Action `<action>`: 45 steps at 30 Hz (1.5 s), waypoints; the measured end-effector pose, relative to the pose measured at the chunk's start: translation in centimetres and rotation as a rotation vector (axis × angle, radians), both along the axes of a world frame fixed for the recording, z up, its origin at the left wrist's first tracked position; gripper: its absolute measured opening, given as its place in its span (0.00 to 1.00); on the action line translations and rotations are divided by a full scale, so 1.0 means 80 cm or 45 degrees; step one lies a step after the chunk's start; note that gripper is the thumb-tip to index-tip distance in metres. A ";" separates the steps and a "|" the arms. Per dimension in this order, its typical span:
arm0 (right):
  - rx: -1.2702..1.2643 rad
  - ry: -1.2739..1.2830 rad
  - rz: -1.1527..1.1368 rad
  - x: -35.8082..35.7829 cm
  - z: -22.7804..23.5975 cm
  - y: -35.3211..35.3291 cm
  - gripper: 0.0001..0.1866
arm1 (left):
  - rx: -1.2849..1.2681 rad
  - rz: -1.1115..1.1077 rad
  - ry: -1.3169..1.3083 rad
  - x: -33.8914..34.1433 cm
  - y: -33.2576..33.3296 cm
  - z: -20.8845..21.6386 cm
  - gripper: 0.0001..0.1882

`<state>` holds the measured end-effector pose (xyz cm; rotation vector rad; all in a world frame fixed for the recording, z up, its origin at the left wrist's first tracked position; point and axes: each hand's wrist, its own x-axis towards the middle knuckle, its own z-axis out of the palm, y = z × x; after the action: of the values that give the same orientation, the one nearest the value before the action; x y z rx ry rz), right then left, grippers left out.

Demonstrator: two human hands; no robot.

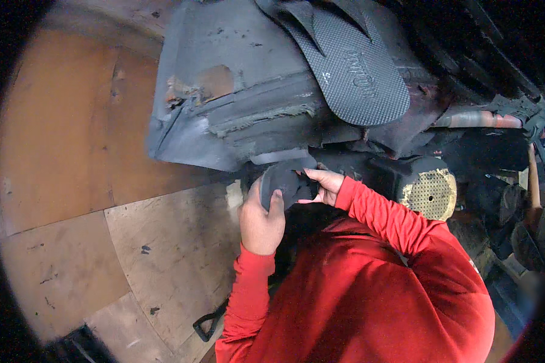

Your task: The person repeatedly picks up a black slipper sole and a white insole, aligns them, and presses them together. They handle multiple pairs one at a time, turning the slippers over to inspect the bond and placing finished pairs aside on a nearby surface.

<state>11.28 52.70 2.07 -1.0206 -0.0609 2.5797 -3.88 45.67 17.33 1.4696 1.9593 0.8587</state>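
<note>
Before my body, my left hand [263, 222] grips a dark grey, flat piece with a rounded end [283, 180], thumb on its upper face. It resembles a sandal sole, but I cannot make out its full shape. From the other side my right hand [326, 184] is closed at the piece's right edge, with thumb and index finger bent at it; any smaller thing in those fingers is hidden. Beyond the hands, a black textured flip-flop [360, 85] lies on a worn grey work surface [242, 72], heel toward me and straps uppermost.
Brown floor panels [60, 139] spread out on the left. A pale yellow perforated round piece [430, 192] is at my right. Further right stands a wooden handle [533, 178] among dark clutter. A black loop-shaped handle [207, 327] is low by my left sleeve.
</note>
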 end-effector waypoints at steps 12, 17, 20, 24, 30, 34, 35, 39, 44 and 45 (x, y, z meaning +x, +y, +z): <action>0.235 0.186 -0.063 -0.001 0.078 -0.045 0.64 | -0.123 0.228 -0.062 0.013 -0.141 0.077 0.20; 0.160 0.133 0.024 0.000 0.069 -0.029 0.44 | -0.146 0.220 -0.139 0.031 -0.096 0.078 0.20; 0.213 -0.003 0.057 -0.014 0.040 0.019 0.17 | -0.110 0.083 -0.154 0.025 -0.003 0.028 0.20; 0.202 0.094 0.136 -0.006 0.025 0.002 0.19 | 0.145 0.141 -0.116 0.024 -0.075 0.004 0.23; 0.570 0.128 -0.002 -0.004 0.031 -0.055 0.56 | -0.092 0.291 -0.163 0.013 -0.254 -0.073 0.24; 1.259 -0.363 0.170 -0.013 0.016 -0.062 0.60 | -0.262 0.290 -0.720 0.007 -0.232 -0.106 0.36; 1.294 -0.374 0.185 -0.013 0.012 -0.064 0.60 | -0.151 0.161 -0.699 0.003 -0.213 -0.104 0.40; 1.394 -0.334 0.228 -0.017 0.003 -0.061 0.57 | 0.056 -0.024 -0.944 -0.015 -0.095 -0.096 0.48; 0.711 0.188 0.063 -0.031 0.023 -0.044 0.51 | -0.059 -0.072 -0.955 -0.016 -0.029 -0.073 0.41; 0.571 0.254 0.027 -0.033 0.030 -0.044 0.50 | -0.026 -0.079 -0.923 -0.015 -0.028 -0.068 0.41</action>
<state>8.63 49.21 4.45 -0.5990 -0.5710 2.5034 -5.07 43.43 11.91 0.9951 1.3647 1.1378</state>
